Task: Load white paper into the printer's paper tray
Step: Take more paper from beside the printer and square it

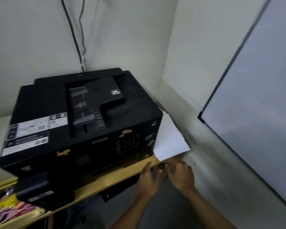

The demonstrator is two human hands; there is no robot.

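Still prepping: my hands (168, 175) hold something dark, can't tell what, below the white paper (169, 139) beside the printer (82, 129); next I'd grab that stack.

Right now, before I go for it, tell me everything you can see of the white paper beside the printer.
The white paper is a thin stack of plain, blank-looking sheets lying flat on the wooden shelf, just right of the black printer. Its left edge sits against or under the printer's side; which one is unclear. The sheets are slightly fanned, and the near corner juts past the shelf's front edge. Both hands, left hand and right hand, are just below that corner, not touching it.
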